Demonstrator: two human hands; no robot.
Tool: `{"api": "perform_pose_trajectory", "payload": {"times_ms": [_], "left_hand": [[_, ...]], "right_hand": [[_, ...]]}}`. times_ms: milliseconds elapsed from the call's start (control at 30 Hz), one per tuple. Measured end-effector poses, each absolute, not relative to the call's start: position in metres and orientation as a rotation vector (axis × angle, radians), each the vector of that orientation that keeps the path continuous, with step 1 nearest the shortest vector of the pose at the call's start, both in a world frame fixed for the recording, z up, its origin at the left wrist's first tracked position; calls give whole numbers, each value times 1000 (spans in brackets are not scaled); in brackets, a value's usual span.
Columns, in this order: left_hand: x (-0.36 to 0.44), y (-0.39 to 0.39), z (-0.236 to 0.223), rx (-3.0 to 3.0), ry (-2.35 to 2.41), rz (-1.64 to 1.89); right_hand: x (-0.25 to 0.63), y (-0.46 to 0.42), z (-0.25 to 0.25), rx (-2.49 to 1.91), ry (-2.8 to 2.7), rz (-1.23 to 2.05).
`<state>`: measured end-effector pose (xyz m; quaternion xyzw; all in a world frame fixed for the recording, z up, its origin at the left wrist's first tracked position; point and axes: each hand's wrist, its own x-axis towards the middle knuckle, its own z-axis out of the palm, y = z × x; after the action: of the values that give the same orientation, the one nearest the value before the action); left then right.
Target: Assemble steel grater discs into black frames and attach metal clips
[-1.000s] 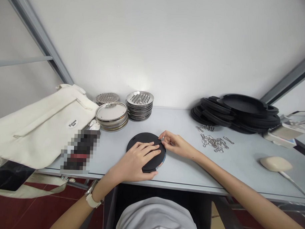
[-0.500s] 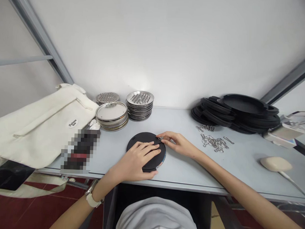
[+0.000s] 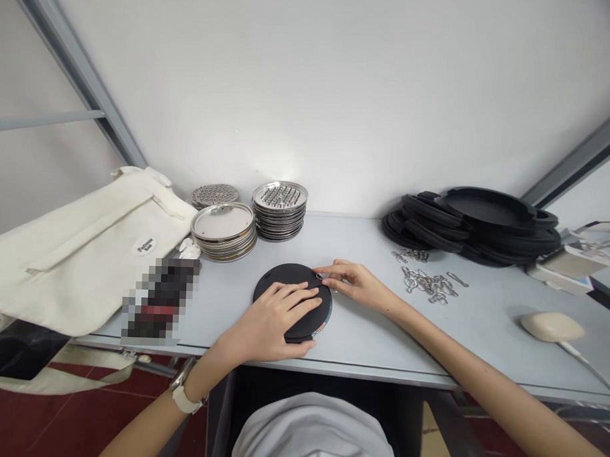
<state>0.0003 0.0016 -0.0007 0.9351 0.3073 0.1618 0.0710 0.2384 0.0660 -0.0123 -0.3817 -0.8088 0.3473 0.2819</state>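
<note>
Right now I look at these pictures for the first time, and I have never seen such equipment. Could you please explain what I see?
There is no machine here: these are a person's two bare hands, seen from one camera worn on that person's head, looking forward and down.

The left hand lies spread over a black disc. The right hand pinches a small metal ring at the disc's edge.

On the pale table, towards the left, stand a stack of graters and a stack of metal discs, with a cream bag beside them. Towards the right are a pile of black trays and loose metal clips. One pixelated patch near the bag cannot be read.
</note>
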Motion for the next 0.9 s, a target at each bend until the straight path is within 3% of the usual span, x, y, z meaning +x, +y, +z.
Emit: {"api": "perform_pose_trajectory", "payload": {"times_ms": [900], "left_hand": [[0,2,-2,2832,924,497]], "right_hand": [[238,64,-10,-987,-2180,993]]}}
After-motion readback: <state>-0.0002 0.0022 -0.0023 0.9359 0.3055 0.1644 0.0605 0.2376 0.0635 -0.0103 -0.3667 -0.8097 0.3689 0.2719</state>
